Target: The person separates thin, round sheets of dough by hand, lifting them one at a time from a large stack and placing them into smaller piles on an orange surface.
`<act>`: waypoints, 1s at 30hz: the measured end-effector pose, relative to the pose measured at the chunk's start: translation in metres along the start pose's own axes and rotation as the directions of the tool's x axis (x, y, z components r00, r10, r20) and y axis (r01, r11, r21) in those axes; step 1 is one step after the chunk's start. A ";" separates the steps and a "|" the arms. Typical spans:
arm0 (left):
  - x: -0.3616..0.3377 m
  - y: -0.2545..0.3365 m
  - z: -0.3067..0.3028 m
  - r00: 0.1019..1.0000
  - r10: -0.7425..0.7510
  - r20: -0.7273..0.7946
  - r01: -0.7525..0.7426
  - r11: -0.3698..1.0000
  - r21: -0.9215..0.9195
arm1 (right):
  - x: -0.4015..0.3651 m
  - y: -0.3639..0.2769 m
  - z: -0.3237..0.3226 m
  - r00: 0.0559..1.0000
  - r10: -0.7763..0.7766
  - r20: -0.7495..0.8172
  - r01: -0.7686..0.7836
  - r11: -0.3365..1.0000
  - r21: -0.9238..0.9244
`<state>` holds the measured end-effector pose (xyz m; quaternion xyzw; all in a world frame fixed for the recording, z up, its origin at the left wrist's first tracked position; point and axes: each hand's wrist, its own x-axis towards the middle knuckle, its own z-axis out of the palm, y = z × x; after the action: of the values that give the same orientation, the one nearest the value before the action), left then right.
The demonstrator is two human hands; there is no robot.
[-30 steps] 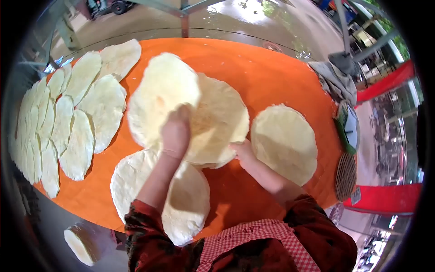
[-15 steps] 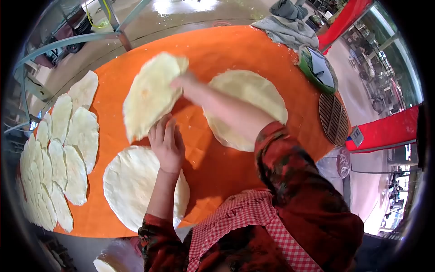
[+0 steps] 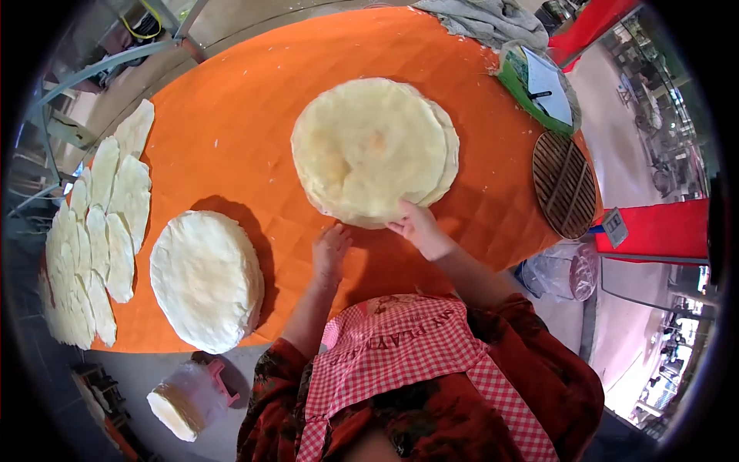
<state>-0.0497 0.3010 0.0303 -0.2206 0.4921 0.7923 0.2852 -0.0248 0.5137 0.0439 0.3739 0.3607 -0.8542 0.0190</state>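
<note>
A large round flatbread point(image 3: 369, 146) lies on top of a stack on the orange tabletop point(image 3: 231, 100), slightly off-centre, so the ones beneath show at the right edge. My right hand point(image 3: 422, 230) has its fingertips on the near right rim of this stack. Near its lower left rim is my left hand point(image 3: 332, 250), with fingers bent and part of them hard to make out. A thicker, paler stack of round dough point(image 3: 204, 281) stands at the lower left. Oval flat pieces point(image 3: 132, 202) overlap along the left edge of the table.
A round slatted rack point(image 3: 563, 185) rests at the right edge. Behind it are a green-edged tray point(image 3: 531, 104) with a pen and a grey cloth point(image 3: 493, 21). A plastic-wrapped stack point(image 3: 175, 412) is below the table at lower left.
The flatbread that was raised at the left now lies flat on the round stack. Both hands have moved to the stack's near side, and the view has shifted.
</note>
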 end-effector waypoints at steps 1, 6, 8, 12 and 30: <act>0.006 -0.002 0.005 1.000 0.018 -0.024 -0.019 0.999 -0.040 | -0.001 -0.005 -0.007 0.991 0.091 0.098 -0.095 0.995 0.042; 0.006 -0.001 0.028 0.997 0.008 -0.079 -0.022 0.986 -0.168 | -0.035 -0.082 -0.036 0.942 0.317 0.115 -0.201 0.801 -0.564; 0.011 0.002 0.039 0.998 -0.031 -0.063 0.015 0.972 -0.236 | -0.018 -0.105 -0.063 0.995 -0.096 -0.008 0.066 0.738 -0.672; 0.028 0.001 0.047 0.998 -0.063 -0.021 0.053 0.946 -0.319 | 0.048 -0.145 -0.085 0.953 -0.279 -0.118 0.167 0.808 -0.565; -0.056 -0.037 -0.043 0.965 0.136 0.224 -0.029 0.905 -0.424 | -0.097 -0.052 -0.044 0.897 -0.001 0.442 0.427 0.264 -0.865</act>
<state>0.0190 0.2622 0.0234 -0.1544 0.2810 0.9117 0.2568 0.0569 0.5565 0.1186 0.0746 0.8321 -0.5183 0.1826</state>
